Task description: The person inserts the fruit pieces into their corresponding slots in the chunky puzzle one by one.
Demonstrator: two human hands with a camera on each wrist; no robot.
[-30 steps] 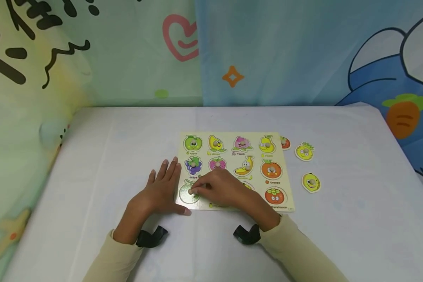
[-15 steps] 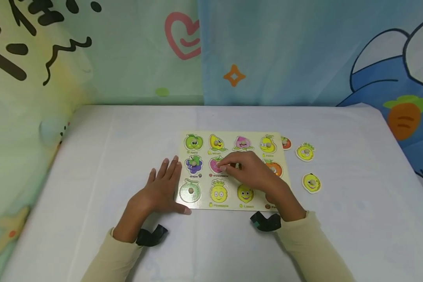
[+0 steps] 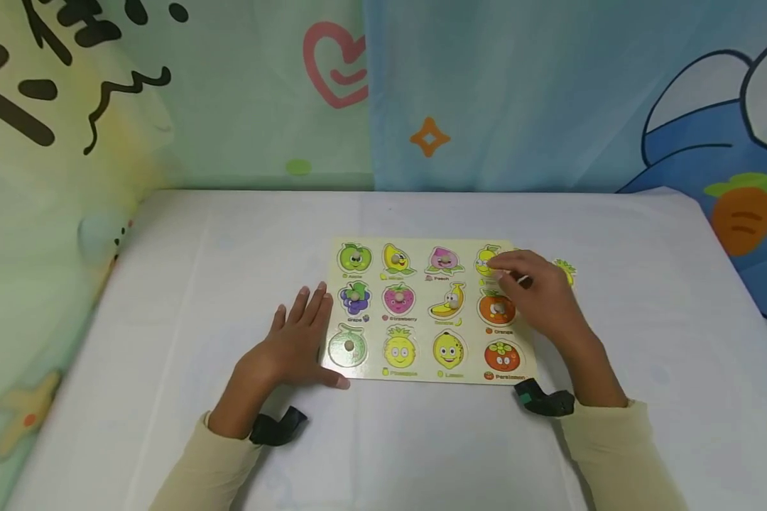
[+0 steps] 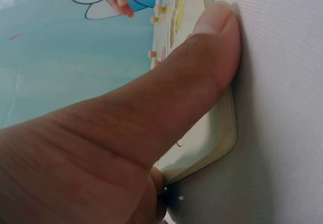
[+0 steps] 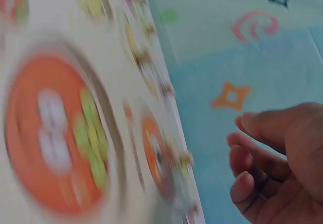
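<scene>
On the white table lies a fruit puzzle board (image 3: pixel 424 355) with rows of fruit pictures, many bearing small knobs. My left hand (image 3: pixel 287 348) rests spread at its left edge, fingertips on the edge and the thumb (image 4: pixel 202 47) along the front corner. A pale green melon piece (image 3: pixel 339 349) sits in the front left slot. The pineapple (image 3: pixel 399 351), lemon (image 3: pixel 448 350) and persimmon (image 3: pixel 502 357) slots in the front row show no knobs. My right hand (image 3: pixel 543 291) is over the board's right edge, near the pear piece (image 3: pixel 486 259). Its thumb and fingers (image 5: pixel 252 183) are loosely bent, with nothing between them.
Right of the board, a loose pineapple piece (image 3: pixel 567 271) shows partly behind the right hand. A printed cloth backdrop (image 3: pixel 486 92) stands along the table's far edge, and another side of it (image 3: pixel 51 270) runs along the left.
My right hand has left the melon piece at the front left and moved right across the board to its right edge, covering the loose pieces there. My left hand has stayed in place.
</scene>
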